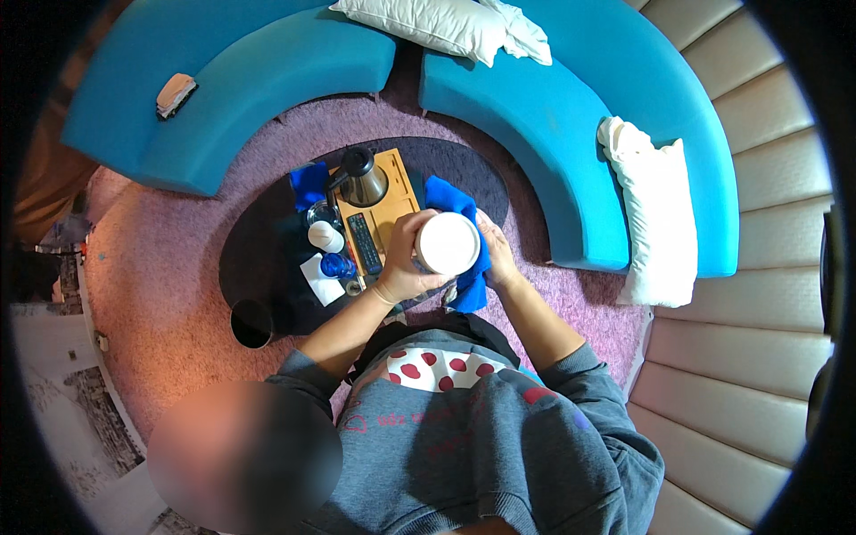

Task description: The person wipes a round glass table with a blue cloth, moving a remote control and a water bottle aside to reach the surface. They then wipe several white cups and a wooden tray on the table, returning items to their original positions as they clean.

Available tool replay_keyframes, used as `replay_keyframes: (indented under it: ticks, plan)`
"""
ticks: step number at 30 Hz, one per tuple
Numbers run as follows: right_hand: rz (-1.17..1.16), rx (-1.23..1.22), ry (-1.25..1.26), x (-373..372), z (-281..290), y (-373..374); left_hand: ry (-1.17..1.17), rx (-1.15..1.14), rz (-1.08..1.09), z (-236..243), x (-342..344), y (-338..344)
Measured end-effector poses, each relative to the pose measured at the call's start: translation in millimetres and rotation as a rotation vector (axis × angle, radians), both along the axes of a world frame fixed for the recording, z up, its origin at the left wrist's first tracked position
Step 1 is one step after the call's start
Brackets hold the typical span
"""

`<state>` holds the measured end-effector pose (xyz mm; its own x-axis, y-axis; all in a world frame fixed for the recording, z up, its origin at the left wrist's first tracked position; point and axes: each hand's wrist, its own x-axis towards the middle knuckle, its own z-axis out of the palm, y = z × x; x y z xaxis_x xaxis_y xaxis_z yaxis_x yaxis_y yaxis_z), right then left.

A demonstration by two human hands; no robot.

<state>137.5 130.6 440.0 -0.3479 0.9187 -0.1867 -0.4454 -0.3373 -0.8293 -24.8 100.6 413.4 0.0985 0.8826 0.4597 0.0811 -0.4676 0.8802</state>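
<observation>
Held up over the near edge of the dark oval table [250,232] is a white round container [448,242], its pale circular face toward me. My left hand [406,263] grips it from the left, with the fingers curled round its side. A bright blue cloth [470,283] is bunched in my right hand [499,254] and pressed against the container's right side. Some of the right fingers are hidden behind the cloth and container. Just left of my left hand, a black remote control [364,242] lies on a wooden tray [401,183].
A dark kettle [364,183] stands on the tray. Beside it are a folded blue cloth [308,185], a white cup [325,236], a blue glass item [337,265] and white paper [321,281]. A black bin [252,323] stands left; a curved turquoise sofa [571,192] lies beyond.
</observation>
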Motion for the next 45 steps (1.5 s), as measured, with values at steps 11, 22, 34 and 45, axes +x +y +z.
replay_keyframes:
  ticks: [11,22,34,45]
  plan:
    - [0.027,0.131,-0.244,22,-21,1,-0.923,-0.928,-0.102,-11,25,17]
    - [-0.264,-0.356,0.033,25,-51,10,-0.752,-0.840,0.367,-45,73,35]
    - [-0.251,-0.668,0.114,53,-119,32,0.409,-0.314,-0.140,-99,56,48]
    - [-0.235,-0.065,-0.261,51,-178,54,-0.198,-0.565,-0.095,-162,58,67]
